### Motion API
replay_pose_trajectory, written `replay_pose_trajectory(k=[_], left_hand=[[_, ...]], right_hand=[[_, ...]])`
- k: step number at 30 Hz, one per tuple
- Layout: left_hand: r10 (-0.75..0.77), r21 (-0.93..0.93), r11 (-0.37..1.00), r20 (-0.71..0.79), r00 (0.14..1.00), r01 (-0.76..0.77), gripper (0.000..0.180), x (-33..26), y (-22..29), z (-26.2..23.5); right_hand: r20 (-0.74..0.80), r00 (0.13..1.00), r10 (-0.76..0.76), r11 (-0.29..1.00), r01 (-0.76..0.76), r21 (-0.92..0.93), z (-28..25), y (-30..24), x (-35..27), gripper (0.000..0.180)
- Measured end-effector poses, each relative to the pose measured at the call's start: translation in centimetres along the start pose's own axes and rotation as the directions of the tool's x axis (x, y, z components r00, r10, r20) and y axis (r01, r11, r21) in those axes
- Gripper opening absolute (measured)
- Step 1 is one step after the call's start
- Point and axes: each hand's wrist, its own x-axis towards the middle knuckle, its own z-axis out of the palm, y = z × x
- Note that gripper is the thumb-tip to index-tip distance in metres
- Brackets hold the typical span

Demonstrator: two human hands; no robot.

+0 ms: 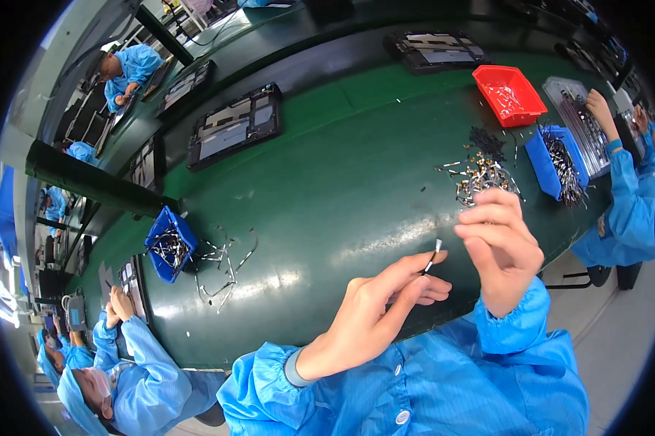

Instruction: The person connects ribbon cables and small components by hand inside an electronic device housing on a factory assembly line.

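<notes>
Short cable [433,257], black with a whitish end, pinched between thumb and index finger of the left hand [374,309], above the near part of the green table [320,189]. The piece is probably very light and flexible, with a thin body that could kink or slip if squeezed unevenly; the best hold is likely a gentle fingertip pinch at its darker lower part, sparing the pale tip. The left forearm enters from below and slants up to the right, the fingers closed to a narrow grip. The right hand [505,254] is raised beside it, fingers bent and directed leftward, before the pile of small parts [483,178]; whether its fingertips hold anything cannot be told.
</notes>
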Motion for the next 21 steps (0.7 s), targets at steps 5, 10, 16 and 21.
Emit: replay_pose_trajectory(k=[5, 10, 16, 21], left_hand=[[0.076, 0.112, 0.991, -0.030, 0.997, -0.072, 0.033, -0.3, -0.1, 0.4], [0.201, 0.328, 0.925, 0.005, 0.980, -0.192, 0.034, -0.6, -0.6, 0.4], [0.047, 0.032, 0.999, -0.116, 0.992, -0.044, 0.026, -0.4, 0.0, 1.2], [0.238, 0.471, 0.865, -0.081, 0.968, -0.173, 0.020, -0.8, 0.9, 0.9]], right_hand=[[0.076, 0.989, -0.130, 0.991, 0.129, 0.021, 0.5, -1.0, 0.0, 0.027], [0.153, 0.988, -0.007, 0.970, -0.030, 0.240, 0.0, -0.4, -0.3, 0.024], [0.039, 0.977, -0.210, 0.973, 0.213, -0.093, -0.2, -2.1, -0.8, 0.021], [0.061, 0.972, -0.225, 0.974, 0.225, 0.017, 0.9, -1.2, -0.6, 0.018]])
